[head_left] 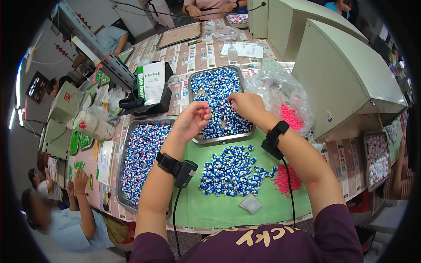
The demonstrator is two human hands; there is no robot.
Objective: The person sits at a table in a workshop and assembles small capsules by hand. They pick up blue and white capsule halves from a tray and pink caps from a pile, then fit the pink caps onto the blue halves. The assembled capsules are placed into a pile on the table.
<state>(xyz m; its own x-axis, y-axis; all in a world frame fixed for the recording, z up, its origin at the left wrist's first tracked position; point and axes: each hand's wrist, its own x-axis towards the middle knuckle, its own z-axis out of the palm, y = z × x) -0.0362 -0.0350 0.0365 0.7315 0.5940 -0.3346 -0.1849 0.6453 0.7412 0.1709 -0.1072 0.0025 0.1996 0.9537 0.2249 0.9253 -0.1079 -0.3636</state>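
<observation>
Over the left edge of a metal tray [228, 138] full of small blue-and-white pieces [219, 81], my left hand [193, 120] is raised, its curled fingers closed on small pink pieces [205, 109]. My right hand [249, 106] reaches across the tray's right side, fingertips pinched together low over the pieces; what they hold is too small to make out. Nearer me, a loose heap of the same blue-and-white pieces [228, 173] lies on a green mat [193, 210]. Beside it is a small pile of pink pieces [287, 179].
At left stands a second metal tray [120, 193] of blue, white and pink pieces. A clear plastic bag [280, 83] with pink pieces lies right of the middle tray, beside a large beige machine housing [337, 83]. A black holder [160, 103] carries a notepad. Other people work around the table.
</observation>
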